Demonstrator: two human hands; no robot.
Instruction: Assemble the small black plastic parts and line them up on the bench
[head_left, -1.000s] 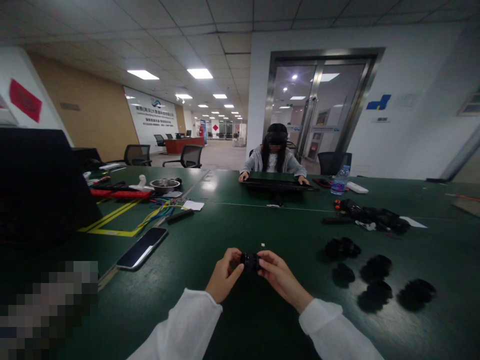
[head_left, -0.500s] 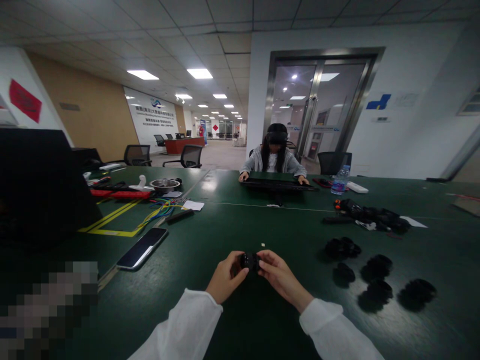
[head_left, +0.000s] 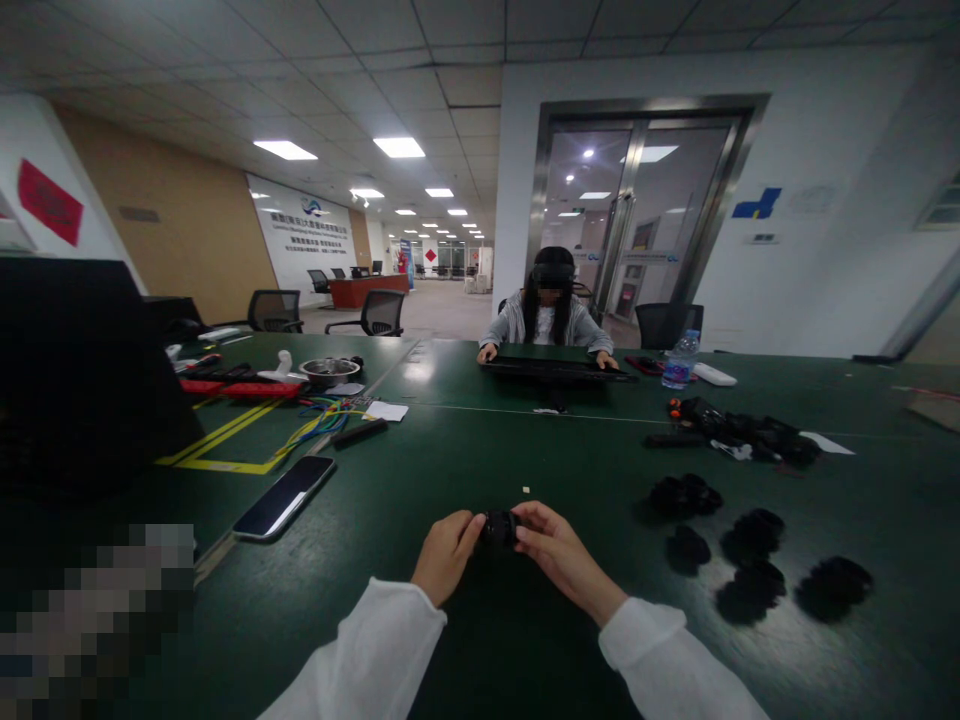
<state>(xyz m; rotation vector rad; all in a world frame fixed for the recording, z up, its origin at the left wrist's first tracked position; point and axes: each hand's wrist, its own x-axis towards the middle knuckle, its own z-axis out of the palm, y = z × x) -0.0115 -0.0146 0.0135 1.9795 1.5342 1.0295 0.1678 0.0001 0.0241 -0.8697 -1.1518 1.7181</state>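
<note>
Head view: black part (head_left: 498,530) is pinched from both sides by left hand (head_left: 445,560) and right hand (head_left: 562,560), fingers nearly closed, over desk (head_left: 450,455). Handling seems underway; steady opposed grip judged needed next. Dark pieces (head_left: 754,585) are spread right.

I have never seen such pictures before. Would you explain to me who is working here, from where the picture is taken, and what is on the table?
There is no robot here. A camera worn on a person's head looks forward and down at that person's own bare hands. The left hand and the right hand hold a small black part between their fingers. On the green table, a phone lies to the left, and several dark parts lie to the right. Farther back are a metal bowl and a plastic bottle. Another person sits across, both hands on a flat black object.
</note>
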